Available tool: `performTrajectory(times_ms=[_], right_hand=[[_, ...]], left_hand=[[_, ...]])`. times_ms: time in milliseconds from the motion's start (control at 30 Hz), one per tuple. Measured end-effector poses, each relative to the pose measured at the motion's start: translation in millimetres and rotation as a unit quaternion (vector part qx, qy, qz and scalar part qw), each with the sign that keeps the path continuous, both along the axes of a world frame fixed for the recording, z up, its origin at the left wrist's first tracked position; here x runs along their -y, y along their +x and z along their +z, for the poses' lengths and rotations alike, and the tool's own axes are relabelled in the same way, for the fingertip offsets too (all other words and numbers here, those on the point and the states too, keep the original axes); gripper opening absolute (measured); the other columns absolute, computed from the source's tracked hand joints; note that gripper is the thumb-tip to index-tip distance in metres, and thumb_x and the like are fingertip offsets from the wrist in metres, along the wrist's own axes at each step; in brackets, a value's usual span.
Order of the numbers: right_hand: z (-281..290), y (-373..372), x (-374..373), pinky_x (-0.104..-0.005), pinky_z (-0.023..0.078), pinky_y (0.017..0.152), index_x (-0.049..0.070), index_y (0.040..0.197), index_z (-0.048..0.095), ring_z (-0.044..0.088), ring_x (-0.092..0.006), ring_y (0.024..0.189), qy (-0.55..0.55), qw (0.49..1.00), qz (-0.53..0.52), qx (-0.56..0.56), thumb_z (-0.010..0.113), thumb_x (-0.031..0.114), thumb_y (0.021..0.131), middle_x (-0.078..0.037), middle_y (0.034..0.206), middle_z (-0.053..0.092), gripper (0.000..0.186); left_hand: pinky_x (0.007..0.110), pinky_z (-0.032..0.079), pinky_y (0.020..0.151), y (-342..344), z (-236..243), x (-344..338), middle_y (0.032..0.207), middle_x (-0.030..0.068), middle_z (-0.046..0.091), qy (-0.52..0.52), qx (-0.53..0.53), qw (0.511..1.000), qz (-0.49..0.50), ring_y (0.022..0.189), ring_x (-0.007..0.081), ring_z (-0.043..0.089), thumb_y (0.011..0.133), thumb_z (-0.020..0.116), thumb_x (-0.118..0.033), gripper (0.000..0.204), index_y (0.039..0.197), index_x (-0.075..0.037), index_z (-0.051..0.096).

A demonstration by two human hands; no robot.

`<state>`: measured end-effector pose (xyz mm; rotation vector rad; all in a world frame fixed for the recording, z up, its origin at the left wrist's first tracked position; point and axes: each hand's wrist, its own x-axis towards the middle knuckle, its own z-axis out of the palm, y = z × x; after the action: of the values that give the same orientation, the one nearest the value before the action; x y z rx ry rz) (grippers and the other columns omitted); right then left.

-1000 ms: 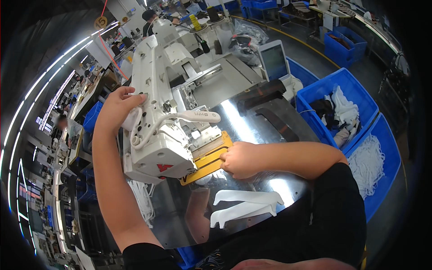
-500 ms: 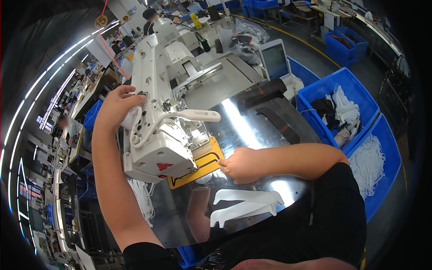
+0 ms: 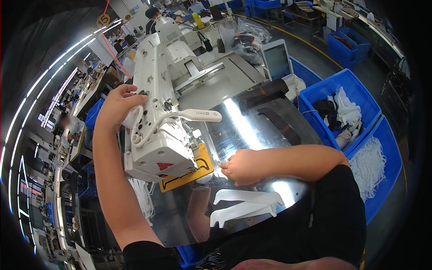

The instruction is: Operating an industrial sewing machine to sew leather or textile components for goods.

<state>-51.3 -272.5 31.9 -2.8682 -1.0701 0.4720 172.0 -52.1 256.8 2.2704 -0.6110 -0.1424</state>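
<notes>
Since the earlier frame, the yellow plate [image 3: 191, 177] has slid left along the front of the sewing machine [image 3: 155, 81], and a gap now separates it from the right hand that touched it. From the left: the left hand [image 3: 116, 105] stays on the machine's upper left side, thumb and forefinger slightly parted; whether it grips anything there cannot be told. The plate lies partly under the machine's head, well apart from these fingers and just left of the right fingertips. The right hand [image 3: 240, 166], right of the machine's head, has loosely curled fingers, their inner side hidden.
</notes>
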Motion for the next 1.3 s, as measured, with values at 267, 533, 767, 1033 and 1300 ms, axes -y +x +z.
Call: performTrajectory(times_ms=[267, 533, 767, 1033, 1300], right_hand=[[21, 6, 4, -0.0459, 0.062, 0.093, -0.002, 0.121, 0.073, 0.075, -0.0358, 0.114, 0.003, 0.997, -0.022, -0.073, 0.075, 0.026, 0.091, -0.018, 0.161, 0.056, 0.041], [25, 7, 6, -0.0457, 0.062, 0.09, 0.0, 0.111, 0.075, 0.076, -0.0346, 0.109, 0.021, 0.997, -0.019, -0.066, 0.073, 0.026, 0.091, -0.016, 0.158, 0.06, 0.033], [27, 6, 7, -0.0445, 0.062, 0.088, 0.001, 0.111, 0.077, 0.077, -0.034, 0.105, 0.024, 0.998, -0.012, -0.057, 0.073, 0.025, 0.089, -0.015, 0.133, 0.068, 0.033], [28, 8, 4, -0.0433, 0.062, 0.09, 0.001, 0.113, 0.077, 0.076, -0.0322, 0.113, -0.004, 0.998, -0.004, -0.068, 0.074, 0.026, 0.089, -0.016, 0.165, 0.053, 0.036], [28, 7, 5, -0.043, 0.062, 0.09, 0.001, 0.113, 0.077, 0.076, -0.0328, 0.114, -0.001, 0.998, -0.011, -0.069, 0.076, 0.028, 0.088, -0.016, 0.164, 0.054, 0.037]], left_hand=[[0.038, 0.053, 0.099, -1, 0, 0, 0.123, 0.0184, 0.071, 0.001, 0.001, 1.0, 0.006, 0.111, 0.0255, 0.07, 0.077, 0.091, -0.027, 0.073, 0.137, 0.004, 0.065], [0.036, 0.052, 0.1, -3, 1, 2, 0.12, 0.0176, 0.072, -0.011, -0.018, 1.0, 0.005, 0.109, 0.0246, 0.07, 0.076, 0.091, -0.027, 0.072, 0.135, 0.004, 0.066], [0.034, 0.057, 0.089, 2, 0, -1, 0.118, 0.0169, 0.073, -0.003, -0.001, 1.0, -0.002, 0.101, 0.022, 0.072, 0.082, 0.086, -0.021, 0.062, 0.134, 0.003, 0.064], [0.035, 0.054, 0.094, 1, 0, -1, 0.119, 0.0162, 0.073, -0.001, -0.002, 1.0, -0.008, 0.105, 0.0221, 0.07, 0.081, 0.087, -0.024, 0.066, 0.136, 0.002, 0.064], [0.035, 0.055, 0.093, -1, 1, 1, 0.12, 0.016, 0.073, 0.005, 0.002, 1.0, 0.002, 0.105, 0.0221, 0.07, 0.08, 0.086, -0.024, 0.065, 0.136, 0.002, 0.064]])
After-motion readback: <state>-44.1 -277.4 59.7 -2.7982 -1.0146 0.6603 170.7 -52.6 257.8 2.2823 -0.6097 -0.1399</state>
